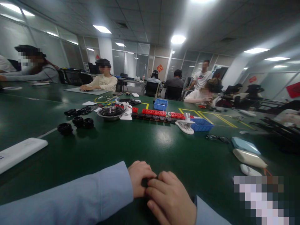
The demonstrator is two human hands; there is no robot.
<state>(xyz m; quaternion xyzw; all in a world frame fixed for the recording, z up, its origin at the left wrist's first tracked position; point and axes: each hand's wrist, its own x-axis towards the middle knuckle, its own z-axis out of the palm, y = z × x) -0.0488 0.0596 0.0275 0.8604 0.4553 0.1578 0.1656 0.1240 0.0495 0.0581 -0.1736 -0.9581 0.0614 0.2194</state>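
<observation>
Low in the middle of the view, my left hand [140, 178] and my right hand [170, 197] meet just over the green tabletop. Both are closed around a small black piece [145, 182], which shows only in part between the fingers, so its kind cannot be made out. My right fingers lie across it and cover most of it. Farther left on the table stand black ring-shaped parts [65, 128]. Beyond the hands, a row of red blocks [153, 112] and black blocks runs between two white clamp-like stands [186, 125].
A round metal dish [110, 113] sits left of the row. Two blue bins [202, 124] stand by it. At right lie eyeglasses [217, 138], a light-blue case [245, 145] and a cream case [249, 157]. A long white box [23, 151] lies left. Other people sit around.
</observation>
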